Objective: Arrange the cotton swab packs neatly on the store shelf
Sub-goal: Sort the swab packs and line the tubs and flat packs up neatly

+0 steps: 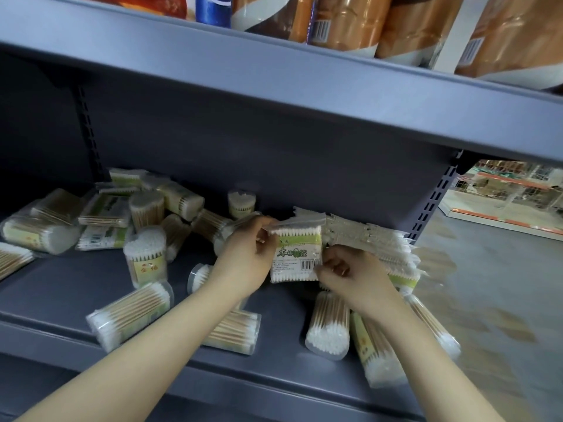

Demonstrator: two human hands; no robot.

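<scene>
A flat bag of cotton swabs [297, 254] with a green label and barcode stands upright at the middle of the grey shelf [76, 287]. My left hand [246, 254] pinches its upper left corner. My right hand [350, 269] pinches its lower right edge. Behind and to the right of it, a row of similar flat bags [380, 239] stands packed together. Clear tubs of wooden swabs lie scattered: one upright heart-shaped tub [146, 254], one on its side [131, 315] near the front edge, and another tub [329, 324] under my right wrist.
A loose heap of bags and tubs [100, 214] fills the shelf's left and back. The upper shelf [274, 71] hangs low overhead, loaded with orange paper-roll packs [350, 22]. The shelf's right upright [432, 205] borders an open aisle floor [502, 284].
</scene>
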